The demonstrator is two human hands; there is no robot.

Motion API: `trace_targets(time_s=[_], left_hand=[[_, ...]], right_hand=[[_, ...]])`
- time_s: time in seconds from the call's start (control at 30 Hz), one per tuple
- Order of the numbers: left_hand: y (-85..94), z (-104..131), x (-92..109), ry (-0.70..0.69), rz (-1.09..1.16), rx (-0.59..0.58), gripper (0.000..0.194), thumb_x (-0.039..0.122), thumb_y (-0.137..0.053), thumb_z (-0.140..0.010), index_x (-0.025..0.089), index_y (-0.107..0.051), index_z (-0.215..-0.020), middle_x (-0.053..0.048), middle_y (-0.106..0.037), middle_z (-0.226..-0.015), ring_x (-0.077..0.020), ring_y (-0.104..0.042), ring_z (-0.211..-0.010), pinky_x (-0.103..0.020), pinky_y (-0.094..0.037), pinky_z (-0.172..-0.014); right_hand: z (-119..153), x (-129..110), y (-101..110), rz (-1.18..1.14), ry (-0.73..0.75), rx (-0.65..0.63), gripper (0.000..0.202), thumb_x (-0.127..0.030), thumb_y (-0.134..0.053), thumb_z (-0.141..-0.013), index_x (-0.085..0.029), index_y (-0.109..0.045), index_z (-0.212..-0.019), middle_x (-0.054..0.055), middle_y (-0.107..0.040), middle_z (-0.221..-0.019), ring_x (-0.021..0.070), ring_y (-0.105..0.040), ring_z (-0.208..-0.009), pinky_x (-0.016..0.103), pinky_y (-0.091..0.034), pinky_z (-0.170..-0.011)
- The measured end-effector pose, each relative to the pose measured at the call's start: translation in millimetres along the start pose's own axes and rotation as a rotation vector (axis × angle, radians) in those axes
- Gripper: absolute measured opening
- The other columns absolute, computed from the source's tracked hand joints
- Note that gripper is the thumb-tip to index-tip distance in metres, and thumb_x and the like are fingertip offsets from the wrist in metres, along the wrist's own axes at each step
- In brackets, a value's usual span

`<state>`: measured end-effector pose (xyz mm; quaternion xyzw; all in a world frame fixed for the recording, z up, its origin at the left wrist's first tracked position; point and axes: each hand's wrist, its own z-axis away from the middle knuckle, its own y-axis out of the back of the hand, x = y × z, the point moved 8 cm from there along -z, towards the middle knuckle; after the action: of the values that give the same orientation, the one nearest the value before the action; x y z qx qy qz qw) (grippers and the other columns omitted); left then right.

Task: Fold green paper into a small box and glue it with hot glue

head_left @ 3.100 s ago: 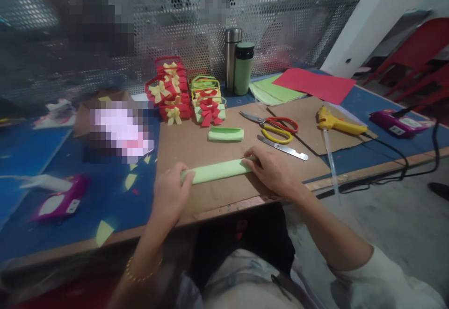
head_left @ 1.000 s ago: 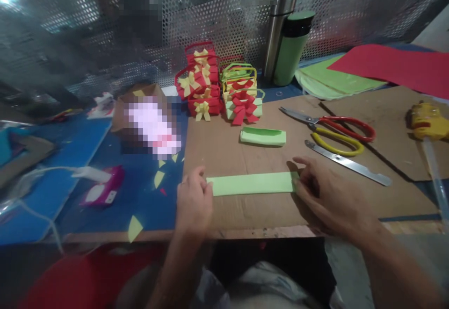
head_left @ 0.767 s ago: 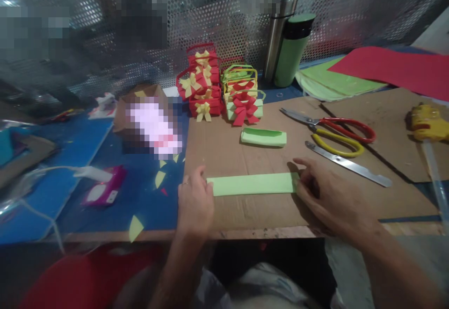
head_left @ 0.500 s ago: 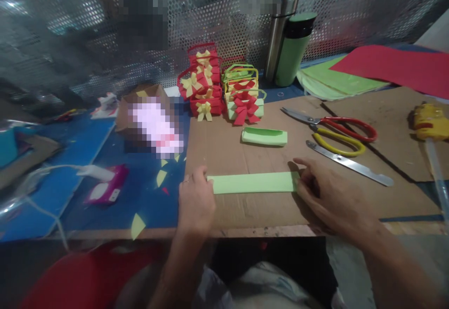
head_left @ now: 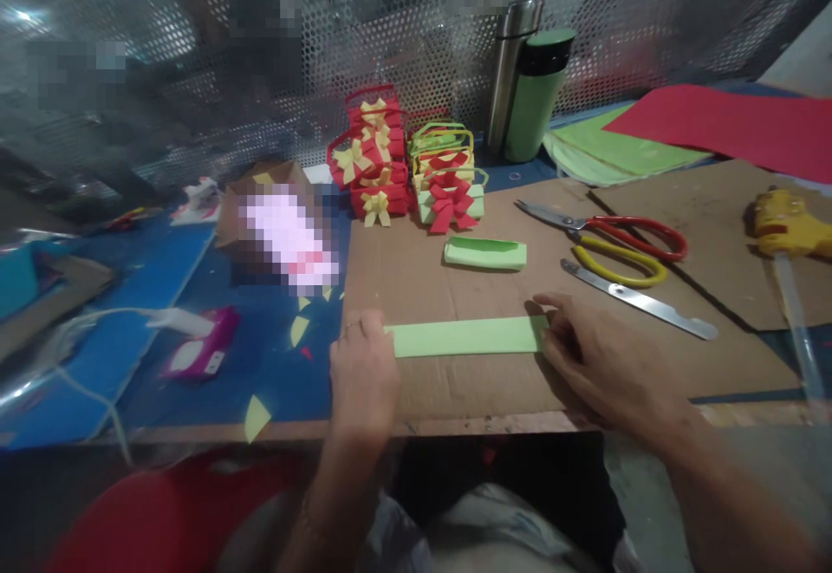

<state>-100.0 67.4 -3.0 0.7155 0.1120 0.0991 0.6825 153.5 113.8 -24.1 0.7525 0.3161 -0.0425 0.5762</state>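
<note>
A pale green paper strip (head_left: 468, 336) lies flat across the brown cardboard (head_left: 403, 287). Its left end is under the closed fingers of my left hand (head_left: 365, 361). At the other end, my right hand (head_left: 601, 352) grips the strip between thumb and curled fingers, the index finger reaching out leftward. Just beyond the strip rests a small folded green paper tray (head_left: 484, 253). To its right are scissors (head_left: 607, 235) with one red and one yellow handle, and a metal blade (head_left: 640, 300) lies beside them.
Several red paper baskets (head_left: 373, 157) and green and yellow ones (head_left: 450, 183) stand at the back. Behind are a green tumbler (head_left: 536, 100) and a steel flask (head_left: 503, 79). A yellow glue gun (head_left: 783, 222) lies right; a purple box (head_left: 201, 348) with a cable lies left.
The view has shifted slightly, so things on the right appear a little further left. Both hands keep their hold on the strip, which stays flat.
</note>
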Motion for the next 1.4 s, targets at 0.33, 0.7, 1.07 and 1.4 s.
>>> trace_targets(time_s=[0.33,0.7,1.07,1.4], left_hand=[[12.9,14,32,-0.518,-0.23,0.24,0.034,0.001,-0.037,-0.093,0.016,-0.067,-0.089,-0.011,-0.063,-0.086,-0.0261,-0.057,-0.082,-0.04,-0.04,-0.076],[12.7,28,34,-0.707,-0.252,0.196,0.044,-0.001,-0.039,-0.091,0.016,-0.073,-0.113,-0.014,-0.072,-0.093,-0.0253,-0.067,-0.086,-0.044,-0.049,-0.09],[7.2,56,33,-0.648,-0.306,0.186,0.064,-0.003,-0.044,-0.092,0.028,-0.059,-0.146,-0.024,-0.071,-0.126,-0.0357,-0.068,-0.118,-0.055,-0.05,-0.102],[7.7,48,45,-0.689,-0.312,0.11,0.069,-0.002,-0.048,-0.091,0.033,-0.053,-0.151,-0.015,-0.076,-0.098,-0.031,-0.071,-0.11,-0.054,-0.044,-0.109]], right_hand=[[-2,-7,3,0.028,0.051,0.032,0.016,-0.021,-0.047,-0.091,-0.022,-0.061,-0.099,0.003,-0.064,-0.077,0.0213,-0.058,-0.069,0.031,-0.037,-0.063],[-3,-16,-1,0.116,0.09,-0.025,0.02,-0.014,-0.045,-0.096,-0.021,-0.063,-0.09,0.006,-0.06,-0.084,0.0193,-0.049,-0.07,0.031,-0.028,-0.062],[-2,-25,2,0.164,0.203,0.011,0.022,-0.011,-0.045,-0.097,-0.02,-0.065,-0.09,0.009,-0.058,-0.092,0.0225,-0.048,-0.081,0.033,-0.034,-0.073],[-2,-50,-2,0.121,0.535,-0.146,0.054,-0.01,-0.056,-0.094,-0.037,-0.061,-0.14,0.008,-0.057,-0.109,0.0228,-0.044,-0.094,0.036,-0.033,-0.085]])
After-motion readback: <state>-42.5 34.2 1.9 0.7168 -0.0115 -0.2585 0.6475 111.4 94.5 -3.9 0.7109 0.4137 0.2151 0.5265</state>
